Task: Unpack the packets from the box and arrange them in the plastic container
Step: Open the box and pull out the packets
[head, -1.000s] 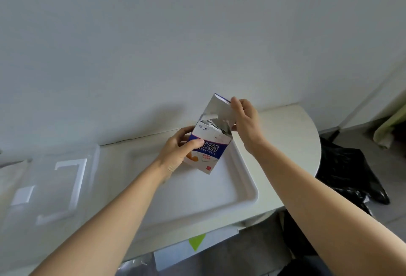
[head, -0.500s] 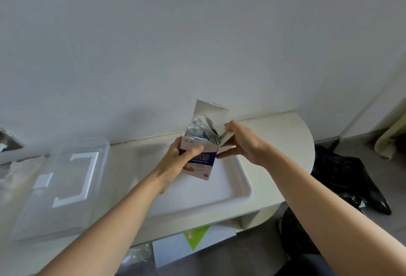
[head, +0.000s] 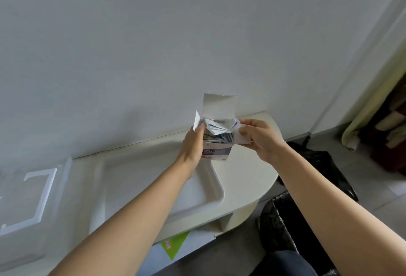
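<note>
The box [head: 216,152] had shifted right, to the tray's [head: 211,201] 2 o'clock corner, with its side flap [head: 241,138] newly pulled open. The left hand [head: 193,146] gripped the upright box's left wall, and the right hand [head: 261,137] pinched the flap. Packets [head: 216,131] stood exposed at 9 o'clock from the right hand, the nearer one. The container [head: 33,199] lay well apart at 8 o'clock.

A plain pale grey wall [head: 153,45] fills the upper part of the view under soft, even light. Against it stands a white table [head: 249,179] with a rounded right end and an open shelf beneath. The floor [head: 377,188] is grey. A black plastic bag [head: 316,161] lies on it just beside the table's rounded end. A pale yellowish cloth [head: 362,122] hangs at the far right.
</note>
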Available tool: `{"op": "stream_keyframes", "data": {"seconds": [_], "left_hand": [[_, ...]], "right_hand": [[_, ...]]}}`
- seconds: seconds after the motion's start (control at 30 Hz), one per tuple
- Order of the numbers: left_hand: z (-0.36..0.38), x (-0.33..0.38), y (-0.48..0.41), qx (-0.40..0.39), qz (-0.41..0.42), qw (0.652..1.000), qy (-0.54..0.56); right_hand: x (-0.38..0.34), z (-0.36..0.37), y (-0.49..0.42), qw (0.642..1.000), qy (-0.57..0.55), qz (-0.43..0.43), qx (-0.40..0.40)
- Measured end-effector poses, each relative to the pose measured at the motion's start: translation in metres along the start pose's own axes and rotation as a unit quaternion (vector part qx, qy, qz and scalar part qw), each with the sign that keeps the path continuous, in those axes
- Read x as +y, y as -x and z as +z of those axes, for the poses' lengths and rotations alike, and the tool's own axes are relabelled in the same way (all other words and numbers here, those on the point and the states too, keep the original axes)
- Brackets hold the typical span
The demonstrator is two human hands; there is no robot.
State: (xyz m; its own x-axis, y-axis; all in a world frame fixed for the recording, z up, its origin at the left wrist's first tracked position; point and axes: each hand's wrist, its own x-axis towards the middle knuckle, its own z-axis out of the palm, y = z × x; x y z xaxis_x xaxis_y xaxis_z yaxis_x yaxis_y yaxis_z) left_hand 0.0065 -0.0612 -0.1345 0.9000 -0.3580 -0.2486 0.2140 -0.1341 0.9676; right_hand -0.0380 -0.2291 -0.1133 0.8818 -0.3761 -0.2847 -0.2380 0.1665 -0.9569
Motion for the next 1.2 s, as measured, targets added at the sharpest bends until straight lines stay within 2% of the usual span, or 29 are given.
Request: {"op": "stream_keyframes", "data": {"seconds": [0.13,0.3,0.4,0.5,0.57,0.67,0.73,0.87,0.93,1.0,1.1,1.2], "left_hand": [[0.031,0.001,-0.018,0.052,-0.019,0.998,-0.026],[0.047,-0.014,-0.031,0.029,-0.028,0.997,-0.066],[0.051,-0.009,-0.025,0.023,-0.025,0.997,-0.075],[0.048,-0.004,-0.020,0.011,-0.022,0.997,-0.067],[0.045,-0.005,-0.019,0.013,-0.017,0.998,-0.057],[0.040,-0.004,-0.015,0.015,-0.016,0.998,-0.064],[0.037,-0.007,-0.013,0.019,-0.018,0.997,-0.067],[0.032,-0.006,-0.008,0.006,-0.016,0.998,-0.061],[0.027,-0.003,-0.005,-0.009,-0.012,0.998,-0.055],[0.022,-0.003,-0.002,-0.025,-0.007,0.997,-0.068],[0.011,-0.001,0.004,-0.031,-0.008,0.996,-0.085],[-0.005,0.001,0.013,-0.005,-0.015,0.998,-0.067]], "right_hand": [[0.007,-0.028,-0.003,0.997,-0.002,0.009,0.071],[0.022,-0.043,-0.006,0.995,0.014,0.021,0.095],[0.026,-0.045,-0.006,0.978,0.143,-0.052,0.143],[0.022,-0.039,0.005,0.898,0.315,-0.236,0.197],[0.015,-0.029,0.015,0.832,0.393,-0.343,0.189],[0.017,-0.017,0.012,0.744,0.543,-0.365,0.137],[0.021,-0.014,0.008,0.708,0.605,-0.338,0.135],[0.015,-0.012,0.009,0.718,0.623,-0.291,0.109],[0.006,-0.010,0.009,0.699,0.635,-0.308,0.117],[-0.001,-0.009,0.009,0.698,0.610,-0.349,0.141],[-0.013,0.006,0.015,0.730,0.519,-0.416,0.156],[-0.025,0.033,0.026,0.764,0.436,-0.453,0.145]]}}
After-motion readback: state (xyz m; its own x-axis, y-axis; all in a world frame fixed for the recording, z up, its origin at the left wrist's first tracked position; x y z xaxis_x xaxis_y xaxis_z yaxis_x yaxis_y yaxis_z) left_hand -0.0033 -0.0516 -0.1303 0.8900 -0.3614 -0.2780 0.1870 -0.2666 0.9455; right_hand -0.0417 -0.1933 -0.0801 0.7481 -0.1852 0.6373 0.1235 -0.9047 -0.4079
